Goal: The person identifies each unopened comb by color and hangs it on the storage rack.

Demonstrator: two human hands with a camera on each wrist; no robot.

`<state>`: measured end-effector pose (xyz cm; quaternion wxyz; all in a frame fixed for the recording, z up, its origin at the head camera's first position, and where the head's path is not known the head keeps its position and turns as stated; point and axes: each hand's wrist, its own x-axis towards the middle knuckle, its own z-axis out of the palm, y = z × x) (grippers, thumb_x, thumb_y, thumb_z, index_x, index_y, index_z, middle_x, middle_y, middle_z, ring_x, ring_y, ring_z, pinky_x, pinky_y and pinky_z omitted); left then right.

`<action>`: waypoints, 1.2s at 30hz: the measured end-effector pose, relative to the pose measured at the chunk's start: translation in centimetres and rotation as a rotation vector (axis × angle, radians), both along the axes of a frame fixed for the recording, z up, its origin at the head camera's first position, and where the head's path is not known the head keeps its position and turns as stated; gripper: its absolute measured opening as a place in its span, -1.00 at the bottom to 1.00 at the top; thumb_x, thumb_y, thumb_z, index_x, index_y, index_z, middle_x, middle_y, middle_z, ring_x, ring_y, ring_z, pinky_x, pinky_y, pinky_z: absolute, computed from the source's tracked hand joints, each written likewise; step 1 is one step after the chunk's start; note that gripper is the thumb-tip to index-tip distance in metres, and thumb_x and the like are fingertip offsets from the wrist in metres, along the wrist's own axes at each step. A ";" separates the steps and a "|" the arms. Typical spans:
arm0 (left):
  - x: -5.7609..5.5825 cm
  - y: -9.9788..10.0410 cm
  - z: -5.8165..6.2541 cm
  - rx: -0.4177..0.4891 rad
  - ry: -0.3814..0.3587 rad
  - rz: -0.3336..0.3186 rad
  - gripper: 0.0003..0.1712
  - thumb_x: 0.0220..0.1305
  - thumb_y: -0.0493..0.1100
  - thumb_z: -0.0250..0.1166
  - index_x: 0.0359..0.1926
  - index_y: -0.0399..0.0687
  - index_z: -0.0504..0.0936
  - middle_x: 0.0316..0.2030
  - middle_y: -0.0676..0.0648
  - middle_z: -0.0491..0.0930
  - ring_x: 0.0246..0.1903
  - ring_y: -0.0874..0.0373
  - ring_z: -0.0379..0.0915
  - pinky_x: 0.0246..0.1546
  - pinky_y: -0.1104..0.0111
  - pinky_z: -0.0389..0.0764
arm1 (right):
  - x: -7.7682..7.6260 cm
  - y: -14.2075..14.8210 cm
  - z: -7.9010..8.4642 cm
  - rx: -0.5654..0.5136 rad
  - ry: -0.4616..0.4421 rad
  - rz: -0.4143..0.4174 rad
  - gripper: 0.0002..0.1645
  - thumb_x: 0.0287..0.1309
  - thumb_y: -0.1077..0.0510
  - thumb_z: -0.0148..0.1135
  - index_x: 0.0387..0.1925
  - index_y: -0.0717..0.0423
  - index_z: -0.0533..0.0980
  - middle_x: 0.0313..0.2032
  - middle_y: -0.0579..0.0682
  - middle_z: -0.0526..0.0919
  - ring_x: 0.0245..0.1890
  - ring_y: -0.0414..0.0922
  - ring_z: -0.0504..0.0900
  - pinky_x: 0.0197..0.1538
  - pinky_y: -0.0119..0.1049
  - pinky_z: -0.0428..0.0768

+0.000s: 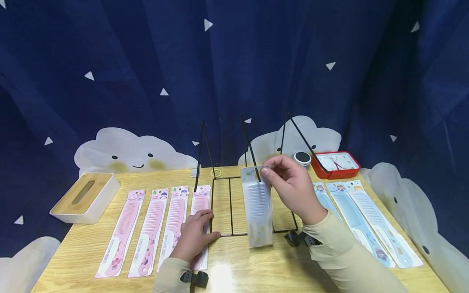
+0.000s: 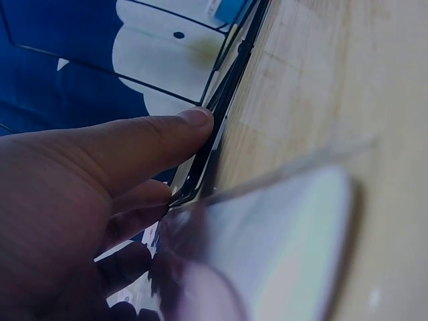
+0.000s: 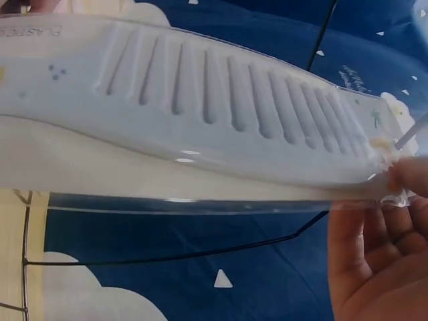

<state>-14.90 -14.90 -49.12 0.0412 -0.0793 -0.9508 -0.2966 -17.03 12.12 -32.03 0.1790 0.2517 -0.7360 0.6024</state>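
My right hand pinches the top corner of a packaged pale comb, thumb in front. The clear package is upright, above a black wire rack. The rack's middle prong overlaps the package's top; whether it passes through the hang hole, I cannot tell. In the right wrist view the same comb lies across the frame beside the fingertips. My left hand rests at the rack base's front left corner, thumb touching the wire. Under this hand lies a pink packaged comb, partly covered.
More pink packaged combs lie at left, and several blue packaged combs at right. A tissue box is at far left. Behind the rack stand a round white container and a red clock. A yellow ring lies near the back edge.
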 end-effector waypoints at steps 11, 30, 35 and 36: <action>0.1 -0.2 0.0 -0.015 -0.013 0.015 -0.27 -0.05 0.03 0.60 0.16 -0.16 0.64 0.21 -0.04 0.54 0.12 -0.11 0.42 0.05 -0.12 0.35 | -4.1 -0.9 0.2 0.040 -0.028 -0.035 -0.85 0.31 0.23 0.30 -0.16 0.25 0.56 -0.32 0.07 0.60 -0.43 -0.14 0.56 -0.33 -0.38 0.61; -0.1 -0.1 -0.3 -0.007 -0.009 0.012 -0.27 -0.05 0.02 0.61 0.16 -0.16 0.64 0.21 -0.04 0.55 0.12 -0.10 0.42 0.07 -0.13 0.36 | -10.4 -2.3 2.5 0.027 -0.250 -0.107 -0.80 0.37 0.14 0.26 -0.08 0.19 0.61 -0.20 0.05 0.62 -0.21 -0.11 0.58 -0.18 -0.33 0.65; -0.1 0.0 -0.2 -0.005 -0.004 0.011 -0.27 -0.05 0.01 0.61 0.15 -0.17 0.64 0.21 -0.05 0.55 0.12 -0.11 0.42 0.09 -0.13 0.36 | -12.0 -2.5 2.7 0.002 -0.293 -0.113 -0.77 0.36 0.12 0.27 -0.08 0.19 0.60 -0.20 0.03 0.63 -0.22 -0.13 0.60 -0.16 -0.31 0.65; -0.1 0.0 -0.2 -0.004 -0.006 0.011 -0.27 -0.05 0.01 0.61 0.15 -0.17 0.64 0.21 -0.05 0.55 0.12 -0.10 0.42 0.09 -0.13 0.35 | -12.3 -2.5 2.8 -0.006 -0.307 -0.114 -0.77 0.35 0.11 0.28 -0.09 0.19 0.60 -0.21 0.02 0.63 -0.22 -0.13 0.59 -0.16 -0.31 0.65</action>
